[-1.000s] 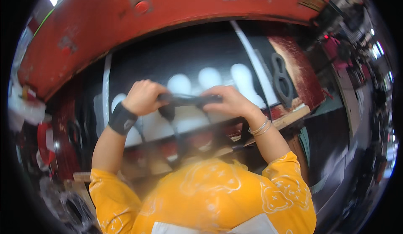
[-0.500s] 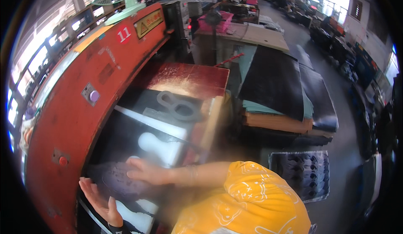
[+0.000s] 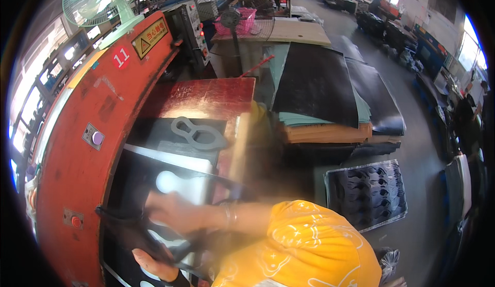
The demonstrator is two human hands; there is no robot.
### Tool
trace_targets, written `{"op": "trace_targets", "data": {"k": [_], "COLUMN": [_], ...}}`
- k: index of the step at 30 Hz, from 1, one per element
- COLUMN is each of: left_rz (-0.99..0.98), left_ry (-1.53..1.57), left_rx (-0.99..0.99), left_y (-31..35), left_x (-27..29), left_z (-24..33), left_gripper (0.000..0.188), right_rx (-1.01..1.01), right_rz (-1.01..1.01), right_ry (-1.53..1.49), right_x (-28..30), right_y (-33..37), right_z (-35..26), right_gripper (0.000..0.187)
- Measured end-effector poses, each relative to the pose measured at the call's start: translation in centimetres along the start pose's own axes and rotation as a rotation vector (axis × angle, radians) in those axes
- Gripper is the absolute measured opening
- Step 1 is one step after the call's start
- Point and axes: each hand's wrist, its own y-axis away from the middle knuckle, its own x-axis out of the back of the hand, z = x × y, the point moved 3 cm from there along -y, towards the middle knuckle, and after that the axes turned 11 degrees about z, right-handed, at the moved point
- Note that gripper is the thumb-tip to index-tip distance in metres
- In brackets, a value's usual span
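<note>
A dark, flexible piece of sheet material (image 3: 136,238), blurred by motion, is lifted between my hands over the press bed. My left hand (image 3: 157,266) has it at its near edge; the thumb side shows and the other fingers are hidden behind it. My right hand (image 3: 178,212) reaches in from the right at its far side, its fingers smeared by motion. Beneath lies a black sheet (image 3: 129,176) with rounded cutouts showing white board (image 3: 198,188). Farther back, a grey figure-eight-shaped cutting die (image 3: 206,141) rests on the black material, apart from both hands.
The orange press beam (image 3: 77,168) stands close on the left, with a purple button (image 3: 97,138), a red button (image 3: 76,222) and a green fan (image 3: 100,3). At right are stacked black sheets (image 3: 317,83) and a cut-out sheet (image 3: 366,194) lower down. A dark-red board (image 3: 206,96) lies behind.
The dark piece has come up off the bed and folded between my hands. My left hand has turned from an open palm to gripping it. The view has shifted slightly to the right.
</note>
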Motion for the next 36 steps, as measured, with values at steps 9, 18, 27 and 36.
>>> {"op": "trace_targets", "data": {"k": [9, 18, 27, 36], "left_rz": [-0.397, -0.472, -0.559, -0.629], "left_ry": [-0.336, -0.28, -0.065, -0.009], "left_rx": [0.153, 0.093, 0.381, 0.334], "left_y": [1.8, 4.4, 3.2, 1.8], "left_x": [-1.2, -9.0, -9.0, -2.6], "left_z": [-3.4, -6.9, -6.8, -5.1], "left_gripper": [0.039, 0.04, 0.026, 0.015], "right_rx": [-0.268, -0.237, -0.901, -1.2], "right_rz": [-0.008, 0.117, 1.14, 1.023], "right_ry": [0.273, 0.454, 0.3, 0.11], "right_x": [1.7, 10.2, 32.3, 39.4], "right_y": [3.8, 6.1, 25.1, 30.4], "right_z": [6.1, -3.5, 2.3, 19.6], "right_gripper": [0.029, 0.044, 0.069, 0.083]}}
